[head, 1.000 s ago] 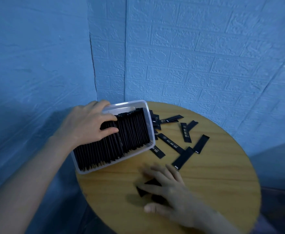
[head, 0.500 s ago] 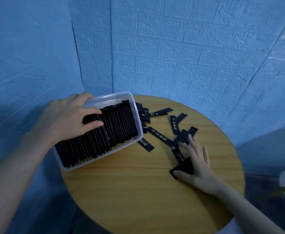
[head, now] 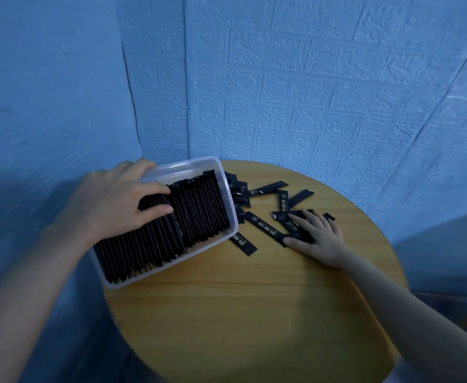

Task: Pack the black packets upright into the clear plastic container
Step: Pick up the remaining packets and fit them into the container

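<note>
Head view: a clear plastic container [head: 228, 186], tilted on the left edge of a round wooden table [head: 254, 313], is seen nearly filled with black packets [head: 193, 214] standing on edge in a tight row. The left hand [head: 116, 205] is laid over the container's far left end, its fingers curled across the packet tops and the rim, so the row is held back. Loose packets [head: 262, 230] are scattered flat on the table just to the right of the container. The right hand [head: 316, 236] is spread flat over a small cluster of these, fingers straight, thumb out; nothing is pinched yet.

The packets are judged to be light, thin and fairly stiff, with a slick film surface, so they would likely slide rather than lift if pressed from above. A hold is best taken by the long edges, thumb under one side and fingers over the other, after an edge is slid free. Several may be gathered into a stack and squared before being dropped on edge into the gap at the container's right end.
</note>
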`<state>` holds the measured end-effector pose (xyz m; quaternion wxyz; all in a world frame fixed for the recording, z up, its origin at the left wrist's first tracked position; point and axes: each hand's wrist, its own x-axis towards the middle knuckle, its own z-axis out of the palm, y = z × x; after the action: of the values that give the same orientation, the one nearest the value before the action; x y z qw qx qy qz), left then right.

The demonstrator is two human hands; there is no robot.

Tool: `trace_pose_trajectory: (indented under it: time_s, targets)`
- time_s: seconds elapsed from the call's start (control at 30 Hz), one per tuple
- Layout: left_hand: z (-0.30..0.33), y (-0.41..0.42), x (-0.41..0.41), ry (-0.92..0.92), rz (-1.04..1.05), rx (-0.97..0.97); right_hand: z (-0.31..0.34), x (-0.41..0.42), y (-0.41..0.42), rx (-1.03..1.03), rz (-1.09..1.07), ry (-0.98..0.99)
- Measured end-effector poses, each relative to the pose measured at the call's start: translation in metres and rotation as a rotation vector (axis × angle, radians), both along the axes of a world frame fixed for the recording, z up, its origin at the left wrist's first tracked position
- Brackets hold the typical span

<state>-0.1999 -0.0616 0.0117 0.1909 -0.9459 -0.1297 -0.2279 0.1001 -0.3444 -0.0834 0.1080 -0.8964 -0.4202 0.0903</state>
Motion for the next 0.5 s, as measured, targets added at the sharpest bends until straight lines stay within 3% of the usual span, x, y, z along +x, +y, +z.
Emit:
trace_pose_trajectory:
  time_s: [0.2, 0.5]
  targets:
    - [-0.001, 0.002, -0.002, -0.012, -0.009, -0.013, -0.011, -0.039, -0.023, 0.087, 0.053, -0.141]
    - [-0.004, 0.003, -0.009, -0.054, -0.018, -0.126, -0.014, -0.057, -0.028, 0.154, 0.037, -0.180]
